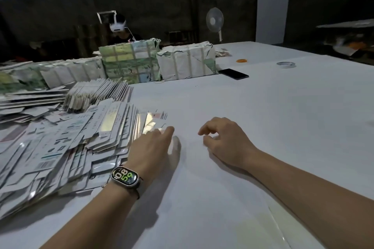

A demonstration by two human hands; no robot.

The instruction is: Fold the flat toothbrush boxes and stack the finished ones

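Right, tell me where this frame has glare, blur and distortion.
Head view: glare flashes off the shiny panels of the flat boxes beside the left hand; that hand's fingertips are motion-blurred; the right hand casts a soft shadow on the table; the background is dim; wide-angle bending curves the table's edges.

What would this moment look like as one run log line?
stage: reaching for a flat box | left hand: open, at edge of flat boxes | right hand: empty, loosely curled over table | folded: none seen
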